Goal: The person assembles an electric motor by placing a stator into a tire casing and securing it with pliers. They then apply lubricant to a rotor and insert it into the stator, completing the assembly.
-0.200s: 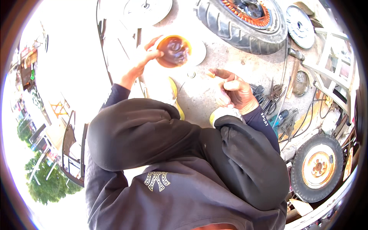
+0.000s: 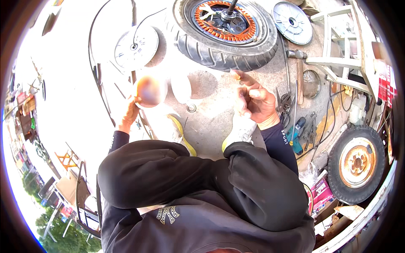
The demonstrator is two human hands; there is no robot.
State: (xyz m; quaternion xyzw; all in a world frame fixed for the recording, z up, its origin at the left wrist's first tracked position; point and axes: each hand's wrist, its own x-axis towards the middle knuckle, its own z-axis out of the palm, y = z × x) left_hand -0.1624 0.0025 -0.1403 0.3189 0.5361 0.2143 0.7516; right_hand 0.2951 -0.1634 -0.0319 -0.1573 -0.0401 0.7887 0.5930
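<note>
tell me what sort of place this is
Probably an outdoor vehicle repair spot: a large tyred wheel shows orange windings, a rusty wheel sits at right, and a hammer lies nearby.

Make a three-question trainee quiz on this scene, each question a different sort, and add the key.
1. Which hand holds the round container?

2. True or false: the hammer lies to the right of the large treaded tyre.

3. What colour is the toothed ring inside that tyre?
(a) green
(b) orange
(c) purple

Key:
1. The left hand.
2. True.
3. (b) orange.
</note>
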